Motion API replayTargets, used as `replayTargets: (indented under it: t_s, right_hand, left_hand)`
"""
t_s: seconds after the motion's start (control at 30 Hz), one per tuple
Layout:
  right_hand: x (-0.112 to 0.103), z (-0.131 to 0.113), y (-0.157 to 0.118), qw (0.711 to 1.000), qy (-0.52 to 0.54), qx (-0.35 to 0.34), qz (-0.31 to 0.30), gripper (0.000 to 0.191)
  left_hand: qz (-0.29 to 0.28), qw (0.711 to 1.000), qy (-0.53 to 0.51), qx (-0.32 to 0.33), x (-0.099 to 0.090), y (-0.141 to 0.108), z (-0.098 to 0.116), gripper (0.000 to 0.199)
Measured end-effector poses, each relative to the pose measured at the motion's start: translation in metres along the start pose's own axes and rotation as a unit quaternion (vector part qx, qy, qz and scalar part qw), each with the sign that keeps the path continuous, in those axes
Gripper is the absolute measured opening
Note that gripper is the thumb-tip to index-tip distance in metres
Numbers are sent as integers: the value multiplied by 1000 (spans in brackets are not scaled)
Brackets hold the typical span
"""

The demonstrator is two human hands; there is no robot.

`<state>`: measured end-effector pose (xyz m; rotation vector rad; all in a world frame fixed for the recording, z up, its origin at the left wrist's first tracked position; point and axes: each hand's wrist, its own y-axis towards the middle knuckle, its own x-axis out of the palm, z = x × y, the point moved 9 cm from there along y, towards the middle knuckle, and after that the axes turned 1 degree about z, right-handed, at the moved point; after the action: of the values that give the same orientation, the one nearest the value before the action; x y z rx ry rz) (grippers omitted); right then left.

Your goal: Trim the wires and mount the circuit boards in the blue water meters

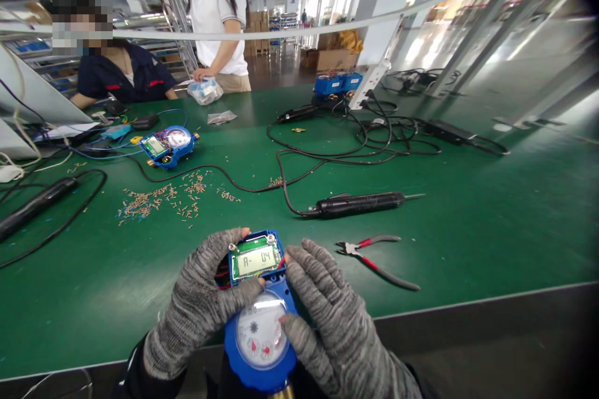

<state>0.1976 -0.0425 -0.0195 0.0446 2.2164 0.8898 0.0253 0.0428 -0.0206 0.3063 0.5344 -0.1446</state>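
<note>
A blue water meter (262, 324) with a round white dial is held between both hands at the table's front edge. Its upper box is uncovered, showing a green circuit board and a lit display (254, 261) that reads "A- 04". My left hand (201, 293), in a grey knitted glove, grips the box's left side, thumb across its lower edge; red wires stick out there. My right hand (327, 312), gloved alike, lies along the right side, fingertips at the box and thumb on the dial. To the right lie red-handled cutting pliers (374, 259).
A black electric screwdriver (358, 204) lies beyond the pliers, its cable tangled towards a power strip (369, 84). Loose small screws (150, 199) are scattered at left. Another meter (169, 146) sits behind them. Two people (124, 68) are across the green table (468, 218).
</note>
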Motion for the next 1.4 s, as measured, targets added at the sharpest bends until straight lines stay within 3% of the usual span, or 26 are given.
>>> replayTargets:
  t_s: [0.07, 0.17, 0.2, 0.27, 0.33, 0.4, 0.53, 0.63, 0.73, 0.8, 0.9, 1.0, 1.13, 1.27, 1.4]
  right_hand:
    - [0, 2, -1, 1000, 22, 18, -2, 68]
    - [3, 27, -8, 974, 159, 160, 18, 53]
    - [7, 40, -12, 946, 226, 229, 28, 48]
    - [21, 59, -18, 864, 358, 352, 36, 46]
    - [36, 64, -14, 785, 455, 420, 12, 54]
    - [46, 61, 0, 741, 512, 434, -23, 57]
    - [61, 46, 28, 705, 576, 402, -93, 53]
    - [76, 40, 30, 669, 614, 399, -131, 53]
    - [82, 44, 26, 666, 609, 410, -133, 51]
    - [83, 47, 23, 670, 592, 429, -134, 50]
    - [79, 46, 26, 682, 572, 437, -131, 47]
    - [75, 43, 32, 707, 548, 428, -124, 45]
    - [71, 49, 31, 761, 471, 430, -117, 46]
    - [68, 52, 29, 771, 443, 444, -108, 54]
    - [65, 47, 38, 790, 424, 425, -125, 50]
  left_hand:
    - [-14, 1000, 10, -25, 2, 1, -4, 54]
    - [-36, 996, 10, -75, 6, -1, -10, 56]
    - [-37, 995, 4, -89, 7, -2, -12, 56]
    - [-26, 994, -14, -103, 8, -4, -14, 56]
    - [-2, 996, -26, -91, 6, -4, -12, 55]
    - [17, 998, -18, -61, 3, -4, -9, 53]
    - [14, 1000, 4, -24, 5, -2, -8, 53]
    - [-4, 1000, -6, -17, 6, -2, -8, 55]
    - [-22, 999, 21, 34, 2, -11, 1, 74]
    - [13, 994, 66, 87, -8, -22, 13, 88]
    - [86, 969, 138, 187, -23, -41, 35, 77]
    - [79, 943, 164, 277, -20, -52, 51, 63]
    - [60, 943, 174, 278, -16, -43, 48, 54]
    - [55, 950, 167, 258, -16, -39, 42, 40]
    - [53, 950, 160, 264, -16, -43, 40, 43]
